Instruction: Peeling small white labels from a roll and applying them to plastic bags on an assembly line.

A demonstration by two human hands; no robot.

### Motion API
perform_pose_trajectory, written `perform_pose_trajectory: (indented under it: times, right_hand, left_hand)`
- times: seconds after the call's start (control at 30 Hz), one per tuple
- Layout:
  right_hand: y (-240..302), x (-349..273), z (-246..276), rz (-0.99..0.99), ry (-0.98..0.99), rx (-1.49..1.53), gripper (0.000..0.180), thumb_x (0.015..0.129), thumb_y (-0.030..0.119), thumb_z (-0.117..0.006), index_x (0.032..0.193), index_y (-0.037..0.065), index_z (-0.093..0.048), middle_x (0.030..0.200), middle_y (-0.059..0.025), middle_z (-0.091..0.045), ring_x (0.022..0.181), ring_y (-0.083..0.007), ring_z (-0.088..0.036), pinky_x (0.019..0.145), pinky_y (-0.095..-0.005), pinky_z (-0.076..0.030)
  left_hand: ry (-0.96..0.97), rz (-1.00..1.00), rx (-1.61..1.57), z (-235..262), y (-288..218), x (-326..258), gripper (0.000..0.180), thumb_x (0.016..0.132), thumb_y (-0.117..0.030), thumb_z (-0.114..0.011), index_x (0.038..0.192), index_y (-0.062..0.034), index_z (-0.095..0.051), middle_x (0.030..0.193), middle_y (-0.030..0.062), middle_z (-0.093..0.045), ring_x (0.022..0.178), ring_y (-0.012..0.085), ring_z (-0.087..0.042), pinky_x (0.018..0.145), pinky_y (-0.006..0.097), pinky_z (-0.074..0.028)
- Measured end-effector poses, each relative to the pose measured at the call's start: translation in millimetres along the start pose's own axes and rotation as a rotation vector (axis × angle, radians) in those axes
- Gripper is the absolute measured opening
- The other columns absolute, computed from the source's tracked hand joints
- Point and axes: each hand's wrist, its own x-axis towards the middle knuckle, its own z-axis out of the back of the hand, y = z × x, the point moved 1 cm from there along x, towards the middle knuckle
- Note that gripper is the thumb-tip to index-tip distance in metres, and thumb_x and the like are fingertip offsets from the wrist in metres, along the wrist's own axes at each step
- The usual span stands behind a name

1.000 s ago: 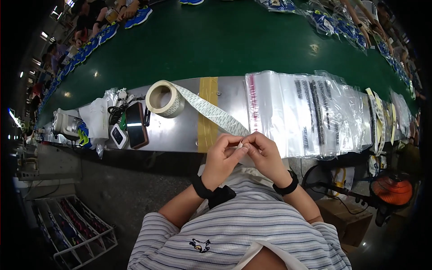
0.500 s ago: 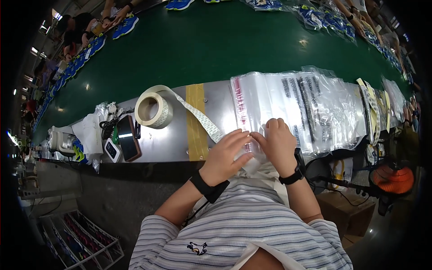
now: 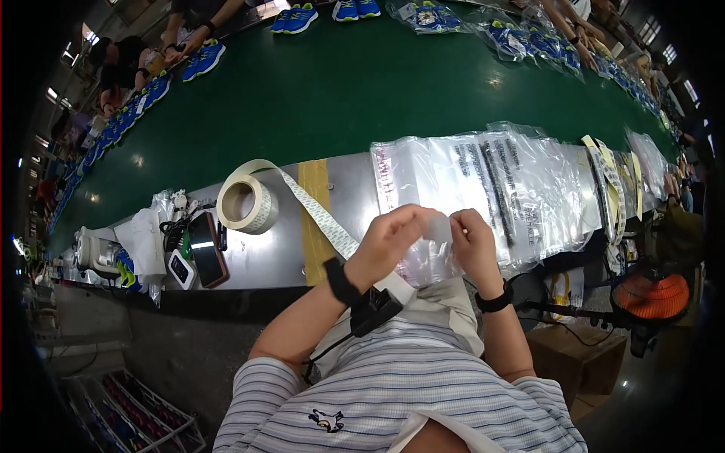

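Observation:
Between my two hands is a clear plastic bag (image 3: pixel 436 228), its edge standing up as a pale, see-through flap. My left hand (image 3: pixel 385 243) pinches the flap from the left. With thumb and fingers pressed together, my right hand (image 3: pixel 476 241) grips its right side. Beyond and to the right, overlapping flat printed clear bags (image 3: pixel 540 192) cover the metal bench ledge. A roll of white printed sticker tape (image 3: pixel 263 210) stands left of my hands. Its loose strip (image 3: pixel 321 219) runs toward my left wrist and passes behind it.
A green conveyor belt (image 3: pixel 302 98) lies beyond the ledge, with blue shoes (image 3: pixel 300 18) on its far side, where other people work. Left on the ledge are a phone (image 3: pixel 208 249) and a white device (image 3: pixel 182 269). An orange fan (image 3: pixel 651 294) stands at right.
My hands have moved slightly apart and lifted the bag's edge, which now shows between the fingertips. Bench and belt appear shifted a little left and down in the view.

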Motion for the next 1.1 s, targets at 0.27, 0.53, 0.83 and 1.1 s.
perform_pose_trajectory:
  times: [0.27, 0.53, 0.83, 1.1]
  right_hand:
    - [0.8, -0.5, 29.2, -0.024, -0.224, 0.309, 0.013, 0.093, 0.007, -0.051, 0.087, -0.002, -0.059, 0.091, -0.0084, -0.059, 0.077, -0.0142, -0.054, 0.068, -0.0263, -0.043]
    - [47.1, -12.8, 22.5, 0.288, 0.056, -0.012, 0.026, 0.079, 0.011, -0.066, 0.103, 0.005, -0.060, 0.110, -0.0137, -0.057, 0.097, -0.0302, -0.059, 0.079, -0.0333, -0.048]
    - [-5.9, -4.7, 47.4, -0.373, -0.115, 0.607, 0.023, 0.094, 0.019, -0.049, 0.100, 0.004, -0.065, 0.093, -0.0079, -0.065, 0.087, -0.0208, -0.065, 0.072, -0.0307, -0.051]
    - [-81.8, -26.7, 168.4, -0.494, -0.759, 0.485, 0.024, 0.095, 0.024, -0.045, 0.095, 0.006, -0.060, 0.090, -0.0020, -0.064, 0.078, -0.0110, -0.061, 0.061, -0.0234, -0.045]
  left_hand:
    - [-0.096, 0.336, -0.300, -4.6, 62.6, 62.0, 0.031, 0.097, -0.016, -0.037, 0.121, 0.0026, -0.044, 0.119, 0.0168, -0.056, 0.107, 0.0222, -0.058, 0.083, 0.035, -0.053]
    - [0.040, 0.489, -0.768, -0.7, 60.5, 64.3, 0.065, 0.095, -0.046, -0.043, 0.140, -0.0025, -0.023, 0.126, 0.0208, -0.046, 0.106, 0.0277, -0.057, 0.092, 0.044, -0.048]
    - [0.065, 0.191, -0.512, -1.2, 25.8, -0.8, 0.053, 0.101, -0.031, -0.035, 0.142, -0.0018, -0.021, 0.131, 0.0250, -0.046, 0.118, 0.0364, -0.052, 0.094, 0.041, -0.047]
    - [-0.231, 0.293, -0.325, 26.4, 50.9, -47.6, 0.056, 0.099, -0.021, -0.038, 0.145, -0.0049, -0.010, 0.122, 0.0222, -0.051, 0.104, 0.0277, -0.059, 0.084, 0.036, -0.051]
